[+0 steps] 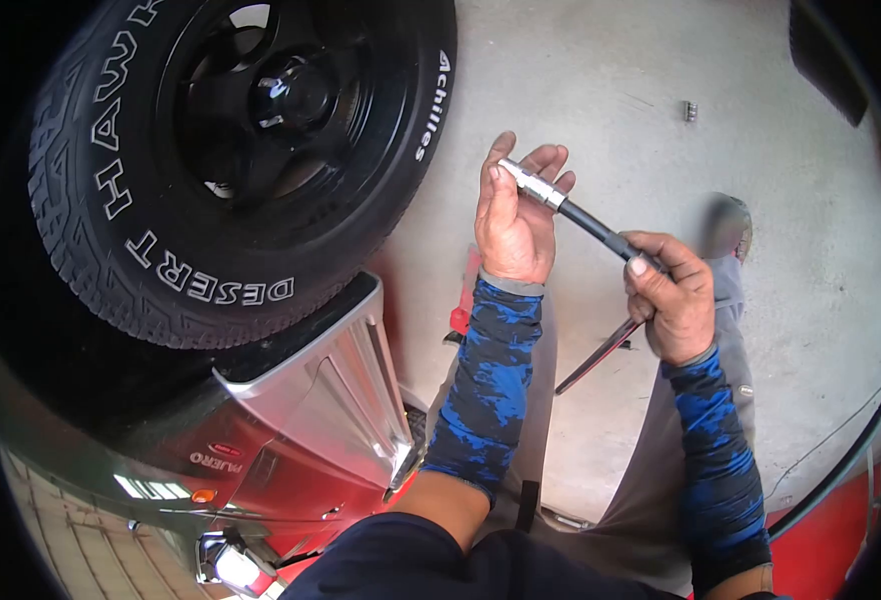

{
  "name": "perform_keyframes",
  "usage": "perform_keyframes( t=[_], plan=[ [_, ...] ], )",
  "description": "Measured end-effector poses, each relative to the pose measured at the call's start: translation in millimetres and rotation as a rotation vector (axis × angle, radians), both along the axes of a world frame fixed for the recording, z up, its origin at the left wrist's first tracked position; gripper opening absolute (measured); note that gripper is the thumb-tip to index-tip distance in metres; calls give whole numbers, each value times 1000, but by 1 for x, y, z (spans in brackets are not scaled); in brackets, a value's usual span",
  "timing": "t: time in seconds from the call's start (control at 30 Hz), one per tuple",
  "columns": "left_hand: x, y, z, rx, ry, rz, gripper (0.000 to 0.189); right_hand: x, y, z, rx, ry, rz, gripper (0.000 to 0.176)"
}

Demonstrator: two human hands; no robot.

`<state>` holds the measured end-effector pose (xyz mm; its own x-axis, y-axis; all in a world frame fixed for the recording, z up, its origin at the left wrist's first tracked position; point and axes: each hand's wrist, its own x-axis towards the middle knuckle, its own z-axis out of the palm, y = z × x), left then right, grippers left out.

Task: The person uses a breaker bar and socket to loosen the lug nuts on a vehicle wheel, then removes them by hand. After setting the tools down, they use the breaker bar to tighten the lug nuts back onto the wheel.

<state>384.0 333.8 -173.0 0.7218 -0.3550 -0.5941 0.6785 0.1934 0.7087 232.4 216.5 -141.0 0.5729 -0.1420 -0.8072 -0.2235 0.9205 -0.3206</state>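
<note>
My right hand (673, 295) is closed around the dark end of a slim rod-shaped tool (596, 232) with a black shaft and a silver metal end. The tool slants up to the left, across to my left hand (517, 215). There the silver end lies between thumb and fingers; the thumb presses near its tip and the other fingers are loosely bent behind. Below my right hand a dark red and black bar (599, 357) slopes down to the left; whether it joins the tool is hidden by the hand.
A big black tire (196, 290) on a black wheel (291, 95) fills the upper left. Under it is a red vehicle body (261, 490) with a silver panel (311, 390). A small metal piece (691, 111) lies on the grey floor (601, 70). My shoe (729, 230) is at right.
</note>
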Motion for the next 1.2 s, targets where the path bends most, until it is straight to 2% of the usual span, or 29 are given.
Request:
perform_keyframes(
  t=[0.03,0.17,0.23,0.27,0.33,0.37,0.43,0.5,0.53,0.57,0.63,0.67,0.7,0.77,0.8,0.93,1.1,1.2],
  plan=[
    [1,4,12,42,-13,-20,68,3,-4,-2,-18,-33,28,31],
    [-9,60,25,54,10,72,77,18,0,-16,7,-157,136,33],
    [-18,100,5,393,49,10,73,31,10,-29,26,-141,98,32],
    [-23,118,-7,390,61,-11,73,40,16,-34,56,-145,94,32],
    [-33,153,-14,727,88,-280,71,63,37,-51,120,-172,87,32],
    [-32,167,-17,740,89,-290,71,78,45,-65,120,-239,106,32],
    [-18,172,-3,726,233,-552,74,115,59,-86,64,-306,132,32],
    [3,188,0,685,322,-638,77,153,71,-104,-9,-371,143,27],
    [13,194,-1,612,414,-720,80,169,80,-119,-68,-437,172,35],
    [22,198,-1,625,412,-724,80,183,85,-127,-100,-459,182,35],
    [38,206,-2,732,269,-874,85,208,98,-136,-128,-470,183,34],
    [43,218,-6,706,266,-838,77,219,103,-138,-136,-469,182,33],
    [47,225,-9,710,264,-846,77,228,107,-140,-139,-471,179,33],
    [49,234,-13,876,137,-992,62,242,116,-140,-139,-462,173,32],
    [42,258,-26,835,107,-936,53,247,118,-140,-137,-456,170,31],
    [50,264,-28,867,24,-959,52,257,124,-138,-133,-431,161,29],
    [65,251,-20,1002,90,-1161,51,261,126,-124,-124,-415,176,27],
    [63,254,-22,956,63,-1121,48,271,128,-111,-113,-408,206,25]
  ],
)
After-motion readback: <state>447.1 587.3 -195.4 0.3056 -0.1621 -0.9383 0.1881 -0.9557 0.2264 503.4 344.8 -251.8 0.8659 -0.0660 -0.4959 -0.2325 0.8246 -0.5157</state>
